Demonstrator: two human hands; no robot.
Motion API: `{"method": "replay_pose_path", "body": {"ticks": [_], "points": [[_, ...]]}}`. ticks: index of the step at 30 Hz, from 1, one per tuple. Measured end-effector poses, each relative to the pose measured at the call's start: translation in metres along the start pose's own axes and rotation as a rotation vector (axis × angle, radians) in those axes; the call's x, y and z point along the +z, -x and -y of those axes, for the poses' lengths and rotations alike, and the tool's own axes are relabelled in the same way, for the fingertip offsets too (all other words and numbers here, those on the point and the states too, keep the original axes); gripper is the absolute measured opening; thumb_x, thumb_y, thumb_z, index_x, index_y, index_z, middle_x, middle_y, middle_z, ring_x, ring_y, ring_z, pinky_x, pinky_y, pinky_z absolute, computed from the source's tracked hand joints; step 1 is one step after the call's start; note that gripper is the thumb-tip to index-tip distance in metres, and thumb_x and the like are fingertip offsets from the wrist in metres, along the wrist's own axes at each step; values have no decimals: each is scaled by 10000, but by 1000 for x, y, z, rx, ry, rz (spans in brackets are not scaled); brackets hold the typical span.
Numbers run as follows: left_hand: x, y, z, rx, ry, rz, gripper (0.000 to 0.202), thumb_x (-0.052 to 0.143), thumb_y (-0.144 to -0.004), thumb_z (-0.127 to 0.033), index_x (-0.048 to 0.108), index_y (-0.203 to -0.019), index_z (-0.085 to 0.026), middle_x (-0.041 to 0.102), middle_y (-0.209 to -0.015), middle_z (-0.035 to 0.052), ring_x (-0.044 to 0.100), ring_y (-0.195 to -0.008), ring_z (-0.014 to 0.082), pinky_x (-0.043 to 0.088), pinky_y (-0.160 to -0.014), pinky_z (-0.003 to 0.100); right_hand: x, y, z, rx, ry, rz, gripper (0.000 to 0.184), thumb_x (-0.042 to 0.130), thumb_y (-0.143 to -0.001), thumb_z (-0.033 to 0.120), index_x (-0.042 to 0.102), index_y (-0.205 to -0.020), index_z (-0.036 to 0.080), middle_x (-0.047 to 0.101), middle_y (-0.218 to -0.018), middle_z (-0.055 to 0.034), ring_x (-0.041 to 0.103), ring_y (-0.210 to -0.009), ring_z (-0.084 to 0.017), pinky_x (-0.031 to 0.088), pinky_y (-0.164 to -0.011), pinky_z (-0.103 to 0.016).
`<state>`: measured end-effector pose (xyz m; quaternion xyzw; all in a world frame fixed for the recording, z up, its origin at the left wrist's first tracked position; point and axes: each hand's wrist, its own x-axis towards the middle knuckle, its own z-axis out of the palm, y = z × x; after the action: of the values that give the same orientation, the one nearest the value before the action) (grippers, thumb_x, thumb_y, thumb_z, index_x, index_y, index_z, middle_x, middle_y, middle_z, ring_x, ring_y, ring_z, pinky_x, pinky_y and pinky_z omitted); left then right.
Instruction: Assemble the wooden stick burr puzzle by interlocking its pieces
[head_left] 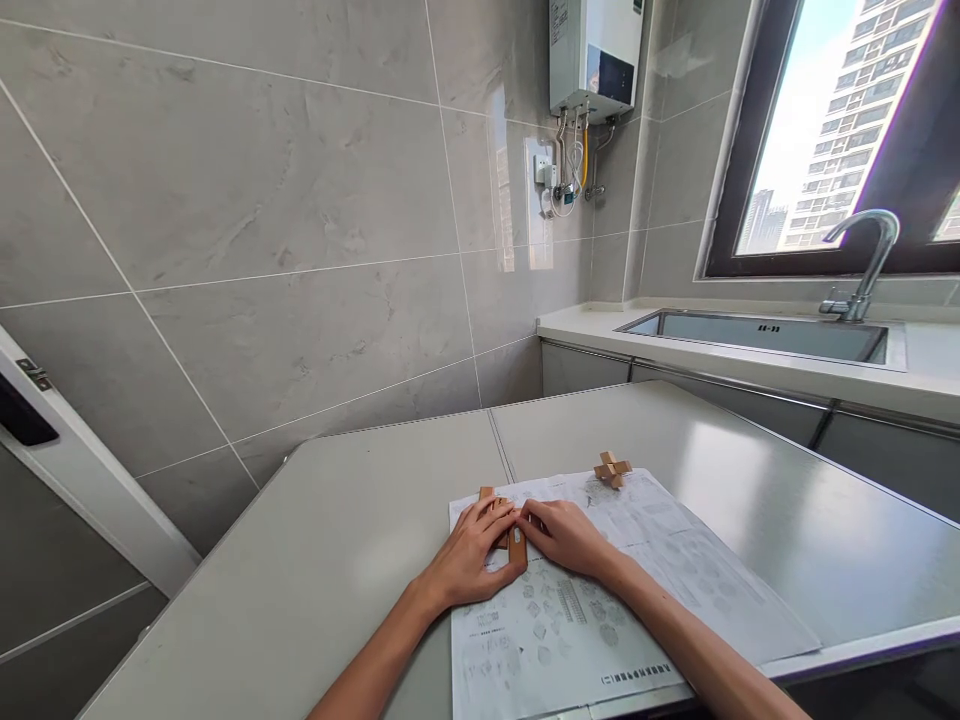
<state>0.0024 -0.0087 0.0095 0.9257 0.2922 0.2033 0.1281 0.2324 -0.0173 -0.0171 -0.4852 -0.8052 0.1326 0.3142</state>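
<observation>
Both my hands rest on a printed instruction sheet (660, 580) that lies on the grey table (360, 540). My left hand (472, 555) and my right hand (562, 535) meet over some brown wooden puzzle pieces (514, 542). The fingers of both are curled and pinch these pieces. Only the ends of the pieces show between and beside the fingers. An assembled wooden cross puzzle (613, 468) stands alone on the sheet's far edge, to the right of my hands.
A steel sink (757, 335) with a tap (862, 262) sits in the white counter at the right, under a window. A water heater (596, 55) hangs on the tiled wall. A white door edge (82, 470) is at the left.
</observation>
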Motion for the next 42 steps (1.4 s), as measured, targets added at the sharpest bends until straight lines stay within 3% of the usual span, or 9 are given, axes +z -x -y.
{"method": "replay_pose_path", "body": {"ticks": [6, 10, 16, 21, 25, 31, 34, 42], "points": [[-2, -1, -4, -27, 70, -5, 690, 740, -886, -367, 494, -1526, -284, 555, -1533, 65, 377, -1501, 323, 394, -1228, 513, -3, 0, 3, 13, -60, 19, 210, 557, -984, 352, 510, -818, 232, 656, -775, 12, 585, -650, -166, 365, -615, -283], [-1, -2, -3, -28, 124, -15, 736, 775, -864, -397, 481, -1523, -258, 560, -1508, 108, 401, -1477, 337, 416, -1204, 537, -4, 1, 5, 4, -65, -21, 118, 609, -935, 338, 549, -933, 236, 643, -936, -13, 596, -714, -173, 418, -643, -305], [0, -1, 0, -44, 160, -19, 809, 812, -832, -486, 465, -1524, -248, 535, -1502, 144, 428, -1457, 356, 418, -1195, 566, -7, 3, 5, -99, -184, -21, 367, 764, -821, 323, 570, -1122, 241, 616, -1157, -71, 600, -1062, -259, 507, -915, -394], [0, 0, 2, -52, 170, -19, 851, 796, -831, -561, 435, -1541, -261, 524, -1520, 137, 438, -1460, 343, 412, -1208, 547, -9, 2, 4, -95, -204, 40, 447, 801, -808, 349, 603, -1199, 260, 656, -1162, -61, 585, -1113, -283, 497, -960, -430], [3, 0, 6, -82, 126, -19, 887, 777, -813, -637, 446, -1538, -248, 492, -1562, 141, 379, -1508, 358, 354, -1246, 571, -8, 2, 3, -94, -209, 40, 432, 806, -794, 318, 621, -1180, 262, 678, -1159, -53, 587, -1121, -284, 499, -962, -429], [5, 1, 15, -198, 70, 67, 1064, 747, -760, -751, 377, -1598, -210, 323, -1682, 166, 197, -1588, 414, 273, -1266, 640, -8, 2, 3, -111, -216, 43, 441, 809, -775, 316, 623, -1171, 260, 687, -1198, -66, 584, -1154, -300, 502, -970, -439], [1, 1, 19, -167, 79, 85, 1067, 774, -732, -748, 409, -1584, -220, 377, -1655, 160, 217, -1581, 411, 289, -1260, 632, -10, 2, 5, -123, -222, 57, 469, 818, -768, 317, 626, -1192, 262, 686, -1215, -61, 578, -1168, -296, 495, -991, -439], [-7, -2, 20, -76, 119, -1, 843, 873, -716, -596, 569, -1430, -267, 610, -1424, 119, 434, -1448, 350, 415, -1189, 554, -14, 3, 9, -111, -238, 79, 461, 790, -811, 331, 629, -1239, 271, 684, -1234, -55, 576, -1173, -285, 493, -997, -435]]}}
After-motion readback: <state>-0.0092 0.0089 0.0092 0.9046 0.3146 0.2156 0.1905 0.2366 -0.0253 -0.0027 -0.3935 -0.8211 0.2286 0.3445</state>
